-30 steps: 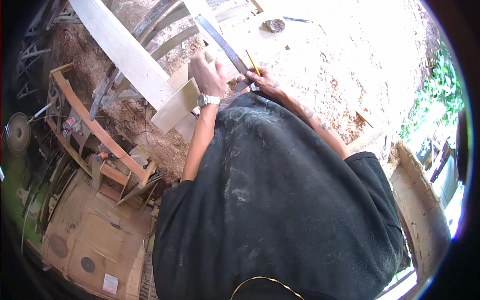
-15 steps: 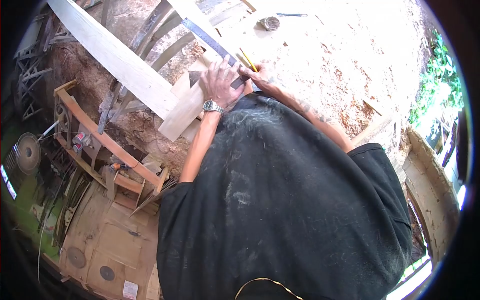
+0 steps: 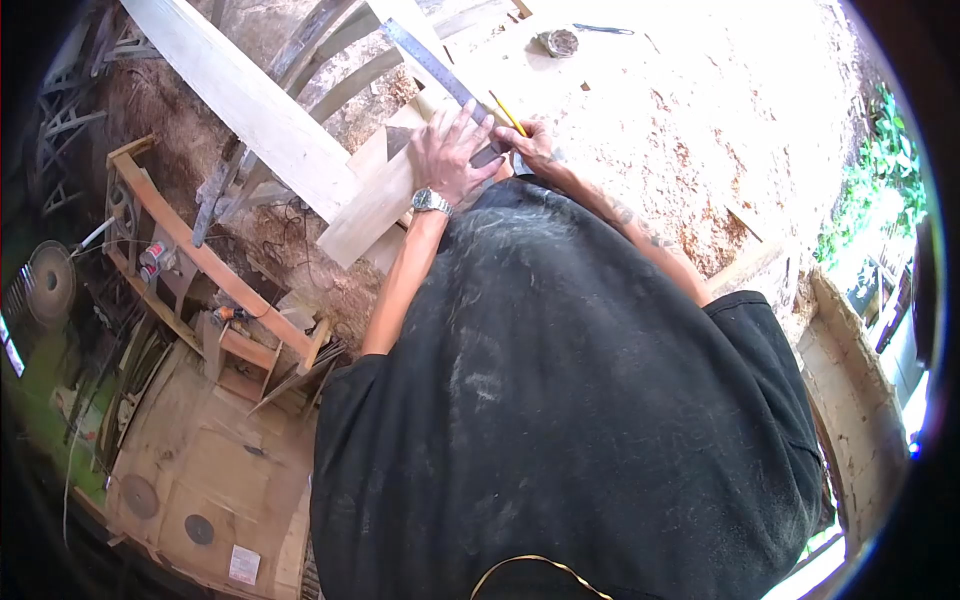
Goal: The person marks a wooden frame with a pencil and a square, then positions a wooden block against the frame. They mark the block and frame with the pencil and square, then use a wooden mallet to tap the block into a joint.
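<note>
The left hand (image 3: 448,152) lay flat, fingers spread, pressing a steel square (image 3: 436,68) down onto a small board (image 3: 368,200). A watch (image 3: 431,201) sat on that wrist. The square's long blade ran up and away from the fingers; its shorter arm showed dark just under the fingertips. The board stuck out below and to the outer side of the left hand, tilted, its far end touching a long plank (image 3: 240,95) that slanted past.

The right hand (image 3: 537,150) was just beside the left, closed around a yellow pencil (image 3: 508,114) whose shaft rose above the knuckles, close against the square's edge. The tip was hidden by the hands, so contact with the wood could not be told.

The person's black, dusty shirt (image 3: 560,400) filled the lower middle of the view and hid the near edge of the bench and both forearms' lower parts.

Beyond the right hand the bench (image 3: 720,110) was bright and strewn with sawdust. Well past the fingers lay a tape measure (image 3: 560,42) and, near it, a thin dark tool (image 3: 605,29) too small to tell.

Out past the left hand, below the plank, curved wooden frame parts (image 3: 205,265) stood over sawdust and a tangle of cord. Farther down lay flat sheets (image 3: 200,470), and a round saw blade (image 3: 47,283) at the far edge.
</note>
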Available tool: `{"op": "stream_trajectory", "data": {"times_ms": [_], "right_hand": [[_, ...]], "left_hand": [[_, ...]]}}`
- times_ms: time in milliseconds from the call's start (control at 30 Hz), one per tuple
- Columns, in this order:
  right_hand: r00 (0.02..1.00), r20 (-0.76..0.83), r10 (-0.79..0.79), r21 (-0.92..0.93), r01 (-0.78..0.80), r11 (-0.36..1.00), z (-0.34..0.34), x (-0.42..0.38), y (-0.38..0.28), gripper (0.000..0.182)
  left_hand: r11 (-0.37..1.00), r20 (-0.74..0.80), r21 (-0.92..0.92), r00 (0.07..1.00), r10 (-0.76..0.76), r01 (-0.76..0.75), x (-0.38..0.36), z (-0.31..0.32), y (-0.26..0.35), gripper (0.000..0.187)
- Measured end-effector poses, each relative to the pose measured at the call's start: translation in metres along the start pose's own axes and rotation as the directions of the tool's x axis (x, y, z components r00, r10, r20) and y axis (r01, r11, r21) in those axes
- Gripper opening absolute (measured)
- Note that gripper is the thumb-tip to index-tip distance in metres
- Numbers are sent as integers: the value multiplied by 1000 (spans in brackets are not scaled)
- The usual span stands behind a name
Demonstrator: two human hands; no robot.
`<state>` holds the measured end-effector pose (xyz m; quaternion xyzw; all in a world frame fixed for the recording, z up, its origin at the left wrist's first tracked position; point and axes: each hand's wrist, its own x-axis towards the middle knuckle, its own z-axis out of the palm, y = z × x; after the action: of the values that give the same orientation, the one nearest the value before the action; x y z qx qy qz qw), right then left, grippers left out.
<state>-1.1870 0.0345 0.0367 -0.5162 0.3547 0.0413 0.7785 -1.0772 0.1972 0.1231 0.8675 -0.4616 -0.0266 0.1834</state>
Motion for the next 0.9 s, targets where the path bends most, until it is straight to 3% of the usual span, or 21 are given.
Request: {"op": "stream_trajectory", "data": {"times_ms": [233, 533, 633, 900], "right_hand": [[998, 39, 46, -6, -45, 999, 3, -9, -20, 29], [1000, 4, -10, 49, 9, 999, 6, -8, -15, 30], [998, 19, 56, 66, -57, 996, 5, -14, -24, 29], [999, 14, -50, 21, 50, 999, 3, -5, -9, 31]], "left_hand": [[1000, 2, -3, 1000, -9, 9, -3, 9, -3, 66], [1000, 19, 6, 1000, -13, 13, -3, 9, -3, 66], [1000, 17, 4, 1000, -17, 17, -3, 10, -3, 65], [1000, 3, -16, 1000, -12, 13, -3, 9, -2, 63]]}}
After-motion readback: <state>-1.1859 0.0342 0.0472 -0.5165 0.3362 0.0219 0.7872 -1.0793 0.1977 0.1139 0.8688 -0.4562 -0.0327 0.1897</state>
